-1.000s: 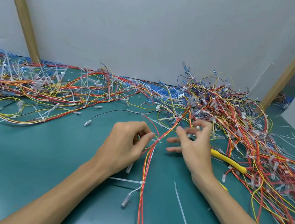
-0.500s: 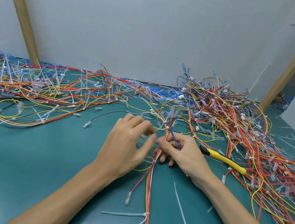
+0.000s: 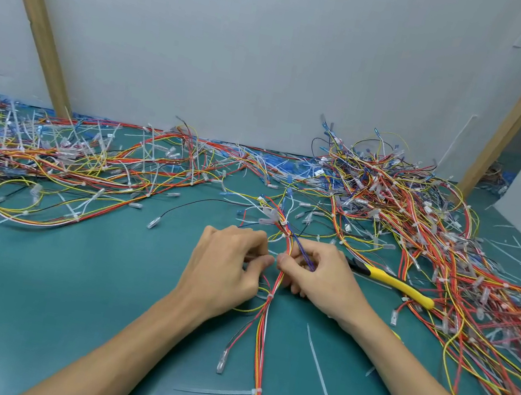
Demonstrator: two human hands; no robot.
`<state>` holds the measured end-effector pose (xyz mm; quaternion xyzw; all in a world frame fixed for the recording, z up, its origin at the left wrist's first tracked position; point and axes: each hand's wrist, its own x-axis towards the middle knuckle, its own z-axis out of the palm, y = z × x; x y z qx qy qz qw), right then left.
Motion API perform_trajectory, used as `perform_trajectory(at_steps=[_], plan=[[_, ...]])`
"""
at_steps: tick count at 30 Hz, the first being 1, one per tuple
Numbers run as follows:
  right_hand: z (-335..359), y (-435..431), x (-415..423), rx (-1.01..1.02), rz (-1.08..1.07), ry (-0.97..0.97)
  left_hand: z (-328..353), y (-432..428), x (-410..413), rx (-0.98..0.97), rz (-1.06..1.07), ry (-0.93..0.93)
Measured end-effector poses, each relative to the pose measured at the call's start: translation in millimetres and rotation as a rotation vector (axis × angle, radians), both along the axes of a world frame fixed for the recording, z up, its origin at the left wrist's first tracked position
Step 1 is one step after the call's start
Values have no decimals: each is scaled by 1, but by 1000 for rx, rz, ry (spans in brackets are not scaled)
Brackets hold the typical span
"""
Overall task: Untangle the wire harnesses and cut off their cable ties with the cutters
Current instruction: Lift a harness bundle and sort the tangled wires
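Hands meet at the centre of the green table [image 3: 23, 312], thumb tips almost touching across a thin harness [image 3: 266, 320] of red, yellow and white wires. The left hand [image 3: 225, 271] sits at the harness's nine o'clock side, fingers curled in and thumb pressed toward the bundle, pinching wires at its edge. The right hand [image 3: 325, 278] sits at the three o'clock side, fingers folded, thumb and forefinger nipping the bundle; a blue-violet wire [image 3: 303, 252] crosses over its knuckles. From the pinch the harness runs toward six o'clock, between the two forearms, to the bottom edge of the view. A white cable tie [image 3: 256, 392] wraps it low down, its tail lying out toward nine o'clock. Toward twelve o'clock the same bundle fans into clear connectors just beyond the fingertips.

The cutters [image 3: 400, 286], with a yellow handle, lie on the table at the right hand's three o'clock, close by the knuckles but held by neither hand; the dark nose end points toward the hand. A loose cut tie strip [image 3: 317, 362] lies at the right forearm's inner side, around five o'clock from the pinch. A large tangle of wires [image 3: 421, 225] heaps at two o'clock, spilling down the right side of the table, and a flatter spread of wires [image 3: 66, 163] lies at ten o'clock. Grey wall panels [image 3: 245, 38] with slanted wooden posts stand behind.
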<state>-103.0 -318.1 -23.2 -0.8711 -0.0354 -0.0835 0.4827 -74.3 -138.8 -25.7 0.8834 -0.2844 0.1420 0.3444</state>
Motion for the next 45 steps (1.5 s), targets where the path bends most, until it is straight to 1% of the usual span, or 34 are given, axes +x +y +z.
perform_trajectory(at_steps=[4, 10, 16, 19, 25, 29, 32, 35, 39, 41, 43, 44, 45], plan=[[1, 1, 0, -54, -32, -13, 0, -7, 2, -9, 47, 65], [4, 2, -2, -76, -46, -57, 7, -16, 1, -28, 129, 161], [3, 1, 0, -82, -39, -42, 8, -16, 0, -42, 135, 156], [1, 1, 3, -36, -33, -1, 5, -13, -1, -102, 129, 104], [-1, -1, 4, 145, 4, 41, 0, -11, 3, -229, 129, 51], [0, -2, 3, 229, 39, 24, 1, -10, 6, -301, 51, 139], [-1, -4, 3, 237, 41, 15, 3, -4, 12, -292, -44, 291], [-1, -2, 2, 201, 27, 12, 5, 2, 16, -328, -66, 330], [3, 5, -2, 105, -30, 4, 3, 2, 18, -388, -23, 292], [3, 13, -6, 1, -45, -16, 2, 1, 19, -409, 11, 256], [1, 22, -10, -156, -54, -29, 2, 2, 19, -427, 53, 207], [0, 25, -11, -196, -56, -31, 2, 2, 19, -436, 70, 179], [0, 25, -12, -192, -52, -21, 1, 2, 19, -448, 79, 156]])
